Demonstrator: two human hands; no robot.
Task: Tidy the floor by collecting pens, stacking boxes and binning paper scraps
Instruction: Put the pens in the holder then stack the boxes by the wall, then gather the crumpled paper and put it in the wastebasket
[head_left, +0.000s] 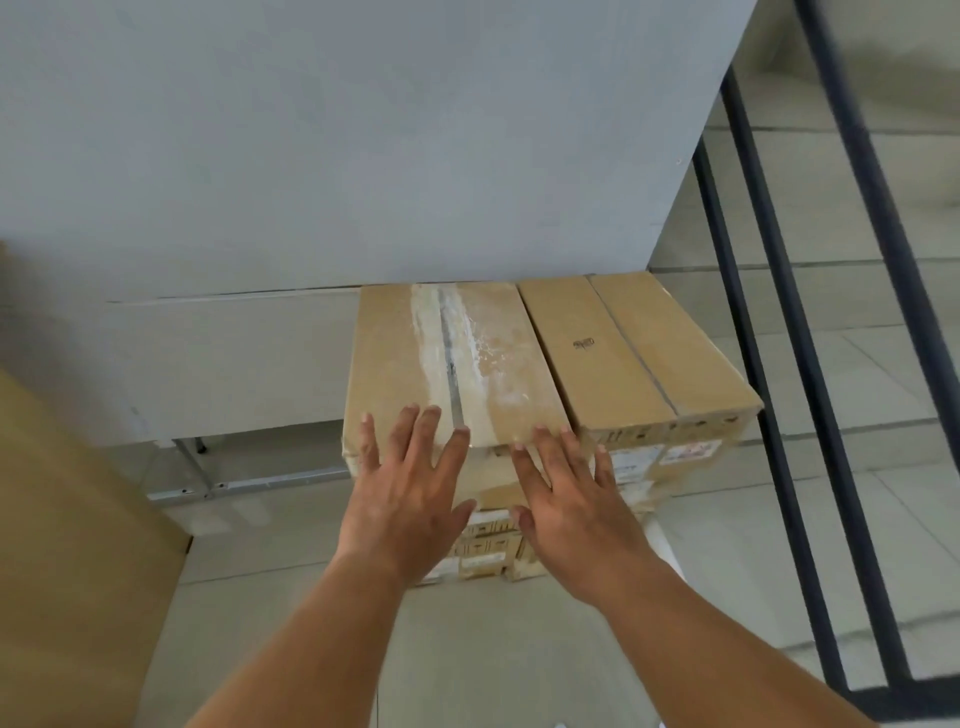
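A person looks down at a stack of cardboard boxes standing on a pale tiled floor (753, 545) against a grey wall (363, 130). The top layer holds two long boxes lying side by side and touching: a taped box (447, 364) on the left, with a worn strip of clear tape running along its length, and a plain box (639, 358) on the right with a small dark mark on its lid. More boxes with printed labels (639, 467) sit beneath them.

Both hands are spread flat with fingers released, grasping nothing. The left hand (410, 493) and the right hand (576, 504) lie at the near end of the taped box, fingertips reaching over its top edge.

A large sheet of cardboard (67, 571) fills the lower left. Dark metal railing bars (810, 364) run down the right side.
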